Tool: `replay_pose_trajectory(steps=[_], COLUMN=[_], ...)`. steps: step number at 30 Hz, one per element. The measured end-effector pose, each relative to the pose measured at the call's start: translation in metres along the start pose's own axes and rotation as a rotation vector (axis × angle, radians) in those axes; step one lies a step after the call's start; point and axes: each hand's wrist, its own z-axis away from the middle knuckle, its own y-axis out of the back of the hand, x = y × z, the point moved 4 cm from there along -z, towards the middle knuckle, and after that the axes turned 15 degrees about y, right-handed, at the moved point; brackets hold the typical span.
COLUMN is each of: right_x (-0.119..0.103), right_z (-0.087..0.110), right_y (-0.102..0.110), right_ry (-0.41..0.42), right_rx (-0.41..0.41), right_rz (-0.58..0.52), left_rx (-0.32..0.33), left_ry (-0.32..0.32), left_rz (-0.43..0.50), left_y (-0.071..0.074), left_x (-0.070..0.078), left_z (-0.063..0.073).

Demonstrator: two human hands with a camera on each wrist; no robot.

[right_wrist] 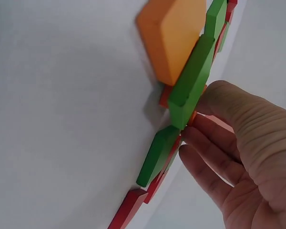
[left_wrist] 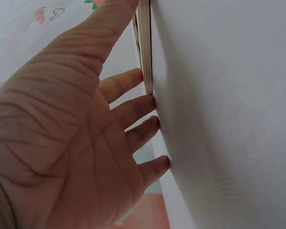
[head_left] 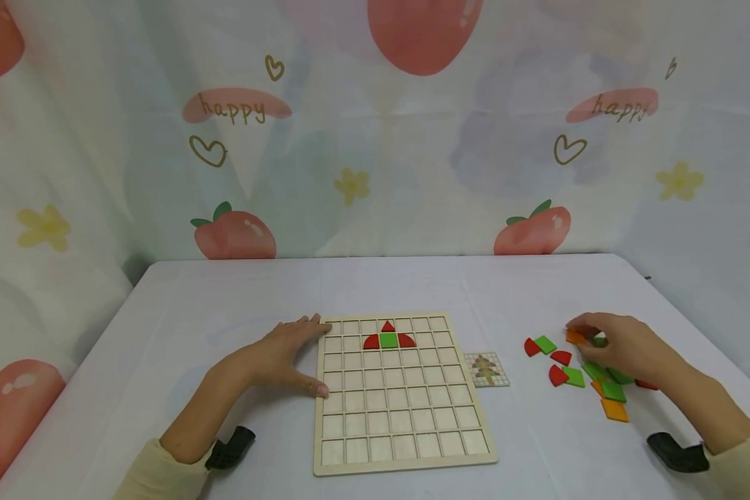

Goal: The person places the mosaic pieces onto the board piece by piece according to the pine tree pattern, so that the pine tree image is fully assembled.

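A wooden grid board (head_left: 406,399) lies on the table. Near its top sit a red triangle (head_left: 388,326), a green square (head_left: 389,340) and two red quarter-circle tiles, one (head_left: 371,342) on the left and one (head_left: 406,340) on the right. My left hand (head_left: 281,357) rests at the board's left edge, thumb and index finger spread along it; the left wrist view shows the other fingertips on the table. Over the loose tiles at the right, my right hand (head_left: 625,347) pinches an orange tile (head_left: 576,337) between thumb and fingers. A green tile (right_wrist: 193,81) partly hides that grip in the right wrist view.
A small pattern card (head_left: 486,369) with a tree picture lies against the board's right side. Several loose tiles spread below the right hand, among them an orange one (head_left: 615,410), a green one (head_left: 573,377) and a red one (head_left: 557,376). A printed curtain (head_left: 381,222) backs the table.
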Motion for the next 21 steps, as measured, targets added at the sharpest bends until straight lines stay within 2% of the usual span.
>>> replay_pose_trajectory(steps=[12,16,21], right_x=[-0.006,-0.014,-0.030], right_z=[-0.004,-0.006,-0.012], right_y=[-0.003,-0.003,-0.003], right_ry=[0.049,0.094,0.131], right_rx=[-0.014,0.011,0.035], right_rz=[0.055,0.062,0.055], left_rx=[-0.010,-0.010,-0.001], left_ry=[0.005,-0.009,0.004], left_rz=[0.008,0.006,-0.003], left_y=[0.000,0.001,0.000], left_x=[0.000,0.000,-0.002], left_z=[-0.001,-0.001,-0.002])
